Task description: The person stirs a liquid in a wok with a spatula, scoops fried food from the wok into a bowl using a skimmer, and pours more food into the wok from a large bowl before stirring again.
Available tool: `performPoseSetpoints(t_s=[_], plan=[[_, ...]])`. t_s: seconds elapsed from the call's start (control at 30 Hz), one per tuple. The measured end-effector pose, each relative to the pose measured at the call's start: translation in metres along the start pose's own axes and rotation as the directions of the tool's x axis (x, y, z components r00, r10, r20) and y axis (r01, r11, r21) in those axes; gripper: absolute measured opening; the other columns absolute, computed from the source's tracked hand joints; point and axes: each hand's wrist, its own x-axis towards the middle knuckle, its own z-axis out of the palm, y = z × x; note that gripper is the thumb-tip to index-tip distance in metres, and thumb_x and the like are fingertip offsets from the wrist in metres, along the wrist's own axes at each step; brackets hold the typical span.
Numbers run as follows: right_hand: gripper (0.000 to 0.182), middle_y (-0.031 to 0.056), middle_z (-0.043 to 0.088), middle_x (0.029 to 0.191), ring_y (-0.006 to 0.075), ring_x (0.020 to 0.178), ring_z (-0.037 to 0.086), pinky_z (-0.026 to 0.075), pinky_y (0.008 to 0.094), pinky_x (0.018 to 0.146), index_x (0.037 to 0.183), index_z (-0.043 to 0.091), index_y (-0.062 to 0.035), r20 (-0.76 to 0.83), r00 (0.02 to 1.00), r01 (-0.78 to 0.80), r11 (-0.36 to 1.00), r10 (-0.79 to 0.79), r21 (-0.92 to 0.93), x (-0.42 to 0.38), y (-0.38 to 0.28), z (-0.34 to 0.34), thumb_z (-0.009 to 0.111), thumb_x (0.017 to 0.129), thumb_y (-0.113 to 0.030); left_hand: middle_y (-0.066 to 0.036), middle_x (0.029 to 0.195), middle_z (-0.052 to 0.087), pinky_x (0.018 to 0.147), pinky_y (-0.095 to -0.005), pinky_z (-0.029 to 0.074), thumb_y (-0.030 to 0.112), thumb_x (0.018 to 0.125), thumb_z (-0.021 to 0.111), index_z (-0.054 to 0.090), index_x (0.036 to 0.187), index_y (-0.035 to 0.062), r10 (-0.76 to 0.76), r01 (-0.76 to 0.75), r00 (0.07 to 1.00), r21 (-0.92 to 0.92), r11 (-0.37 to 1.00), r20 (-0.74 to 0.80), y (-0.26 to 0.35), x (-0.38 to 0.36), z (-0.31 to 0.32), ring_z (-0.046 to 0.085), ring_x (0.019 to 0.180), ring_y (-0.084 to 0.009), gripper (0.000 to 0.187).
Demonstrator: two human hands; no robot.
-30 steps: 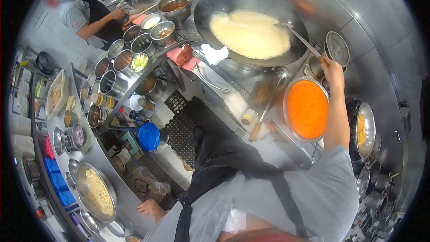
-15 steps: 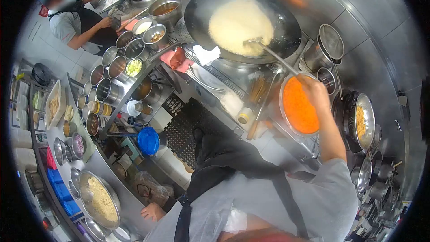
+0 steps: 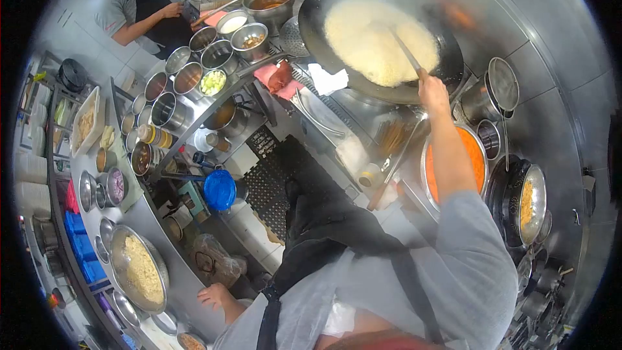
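My right hand (image 3: pixel 433 94) is closed round the handle of a long wok spatula (image 3: pixel 408 50). The spatula's head is sunk in pale yellowish, frothy liquid (image 3: pixel 363 32) in a large black wok (image 3: pixel 447 65). Steam rises above the wok. My right forearm passes over a steel pot of orange liquid (image 3: pixel 470 139) and hides part of it. Down at the left, my left hand (image 3: pixel 217 297) lies with fingers apart at the edge of the steel counter (image 3: pixel 188 266). Nothing shows in it. A large steel bowl of pale crumbly food (image 3: pixel 144 269) stands beyond it.
Steel containers of ingredients (image 3: pixel 188 78) crowd a rack left of the wok. A white cloth (image 3: pixel 327 79) lies at the stove edge. On the right are a strainer (image 3: pixel 502 83) and a pan with yellow food (image 3: pixel 528 204). A co-worker (image 3: pixel 142 16) stands at the far left.
My right hand has moved forward over the wok's near rim, and the spatula's head has sunk into the liquid. My left hand stays at the counter edge. The view has shifted slightly.
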Motion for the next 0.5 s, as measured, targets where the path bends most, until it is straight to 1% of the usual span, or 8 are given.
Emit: performPoseSetpoints(t_s=[0.17,0.2,0.23,0.27,0.3,0.33,0.47,0.5], plan=[[0.032,0.0209,0.062,0.106,0.0423,0.099,0.058,0.046,0.0493,0.086,0.113,0.055,-0.0126,-0.03,0.997,-0.07,0.996,0.072,0.056,0.026,0.007,-0.009,0.033,0.095,-0.029,-0.015,0.15,0.016,0.089,-0.0653,0.034,0.028,0.089,0.043,0.016,0.144,0.0044,0.044,-0.042,0.997,-0.03,0.999,0.064,-0.001,0.005,0.007,0.024,0.133,-0.0385,0.066],[0.032,0.0211,0.062,0.106,0.0417,0.1,0.058,0.046,0.0493,0.087,0.113,0.056,-0.0133,-0.068,0.992,-0.099,0.992,0.104,0.072,0.032,0.02,-0.004,0.034,0.095,-0.029,-0.015,0.15,0.016,0.09,-0.0657,0.033,0.028,0.089,0.043,0.015,0.144,0.0047,-0.032,0.028,0.999,0.316,0.948,0.008,0.007,0.021,0.038,0.024,0.133,-0.0382,0.067],[0.032,0.0212,0.062,0.106,0.0411,0.1,0.058,0.046,0.0493,0.087,0.112,0.057,-0.0139,-0.106,0.985,-0.13,0.988,0.139,0.088,0.035,0.028,-0.001,0.035,0.094,-0.029,-0.014,0.15,0.016,0.091,-0.0661,0.032,0.029,0.089,0.043,0.014,0.145,0.005,-0.082,0.109,0.994,0.617,0.779,-0.072,0.012,0.032,0.055,0.023,0.134,-0.0379,0.067],[0.033,0.0205,0.063,0.104,0.0408,0.1,0.058,0.046,0.0498,0.087,0.113,0.058,-0.0157,-0.125,0.982,-0.135,0.988,0.144,0.078,0.025,0.029,-0.015,0.036,0.093,-0.031,-0.014,0.15,0.016,0.091,-0.0661,0.032,0.029,0.089,0.043,0.014,0.145,0.005,-0.076,0.106,0.994,0.616,0.781,-0.075,0.009,0.029,0.047,0.023,0.134,-0.0379,0.067],[0.033,0.0205,0.063,0.104,0.0408,0.1,0.058,0.046,0.0498,0.087,0.113,0.058,-0.0157,-0.129,0.98,-0.142,0.987,0.151,0.077,0.017,0.037,-0.024,0.036,0.093,-0.031,-0.014,0.15,0.016,0.091,-0.0662,0.032,0.028,0.089,0.043,0.013,0.145,0.0051,-0.042,0.053,0.998,0.329,0.943,-0.04,0.003,0.026,0.041,0.023,0.134,-0.0376,0.067],[0.033,0.0201,0.063,0.103,0.0409,0.1,0.058,0.046,0.0497,0.086,0.113,0.059,-0.0171,-0.126,0.981,-0.141,0.988,0.149,0.067,0.011,0.048,-0.031,0.037,0.093,-0.032,-0.014,0.15,0.015,0.091,-0.0664,0.032,0.028,0.09,0.042,0.013,0.145,0.0053,0.002,-0.002,1.0,0.005,1.0,-0.015,-0.001,0.019,0.03,0.022,0.134,-0.0374,0.067],[0.028,0.0196,0.063,0.099,0.0386,0.097,0.059,0.047,0.0473,0.082,0.113,0.061,-0.0219,-0.156,0.978,-0.132,0.99,0.137,0.044,-0.034,0.087,-0.073,0.045,0.092,-0.032,-0.014,0.15,0.014,0.091,-0.0669,0.031,0.027,0.091,0.04,0.012,0.145,0.0056,0.018,-0.019,1.0,-0.07,0.997,-0.005,0.006,0.018,0.03,0.021,0.135,-0.0373,0.065],[0.027,0.0194,0.063,0.1,0.0371,0.096,0.059,0.047,0.0452,0.08,0.112,0.063,-0.0213,-0.172,0.974,-0.137,0.987,0.149,0.079,-0.047,0.097,-0.083,0.05,0.09,-0.031,-0.014,0.15,0.014,0.092,-0.0672,0.031,0.026,0.091,0.039,0.013,0.145,0.006,-0.143,0.162,0.987,0.49,0.857,-0.077,0.018,0.031,0.057,0.02,0.135,-0.0373,0.063]])
